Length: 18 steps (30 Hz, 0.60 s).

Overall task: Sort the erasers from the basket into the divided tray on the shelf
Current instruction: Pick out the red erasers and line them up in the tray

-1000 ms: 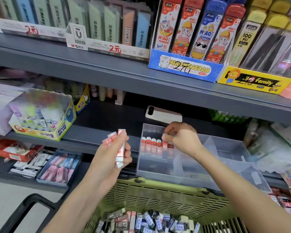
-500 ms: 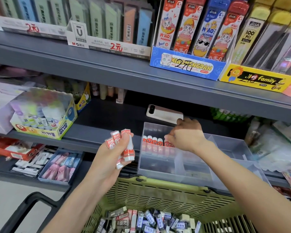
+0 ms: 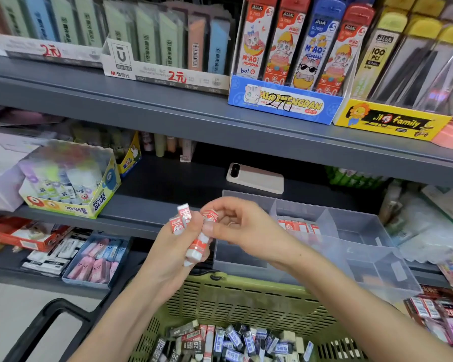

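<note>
Left grip (image 3: 168, 257): clamped round a bunch of red-sleeved erasers (image 3: 185, 220), which is held upright in front of the shelf (image 3: 154, 212).
Right grip (image 3: 246, 231): thumb and forefinger are closed on the top of the longest eraser (image 3: 200, 242) in that bunch.
Divided tray (image 3: 356, 231): clear plastic, set on the shelf; a row of red erasers (image 3: 297, 226) is stood in its rear part.
Basket (image 3: 246, 301): green, placed below the tray and filled with loose erasers (image 3: 220, 340).
Phone (image 3: 255, 177): laid behind the tray.
</note>
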Available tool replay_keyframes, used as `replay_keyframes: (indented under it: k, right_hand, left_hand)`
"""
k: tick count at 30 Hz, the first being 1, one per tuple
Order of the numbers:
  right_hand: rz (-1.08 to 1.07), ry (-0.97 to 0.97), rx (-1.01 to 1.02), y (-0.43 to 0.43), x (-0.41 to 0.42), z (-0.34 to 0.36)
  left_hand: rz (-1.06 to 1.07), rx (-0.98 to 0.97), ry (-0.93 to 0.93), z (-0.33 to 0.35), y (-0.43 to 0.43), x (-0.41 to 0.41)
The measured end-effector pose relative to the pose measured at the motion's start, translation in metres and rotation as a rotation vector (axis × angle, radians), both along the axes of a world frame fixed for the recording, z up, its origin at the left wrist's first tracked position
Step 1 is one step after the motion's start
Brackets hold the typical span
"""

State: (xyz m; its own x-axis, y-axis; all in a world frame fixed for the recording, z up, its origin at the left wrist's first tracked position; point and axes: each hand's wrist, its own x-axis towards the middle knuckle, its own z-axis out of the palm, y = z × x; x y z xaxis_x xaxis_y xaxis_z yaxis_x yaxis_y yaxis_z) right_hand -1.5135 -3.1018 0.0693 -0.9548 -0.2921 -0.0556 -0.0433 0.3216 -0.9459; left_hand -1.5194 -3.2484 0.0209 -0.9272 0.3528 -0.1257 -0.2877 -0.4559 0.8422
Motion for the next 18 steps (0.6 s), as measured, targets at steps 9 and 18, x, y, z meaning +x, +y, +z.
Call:
replay_keyframes:
  k: [9,18]
  right_hand:
    - [-0.171,0.01,-0.035,0.047,0.043,0.004]
    - [-0.59,-0.011,0.182,0.112,0.023,0.012]
  left_hand:
    - [-0.061,-0.123,0.096,0.013,0.025,0.014]
    - [-0.107,-0.185,-0.012,0.03,0.061,0.015]
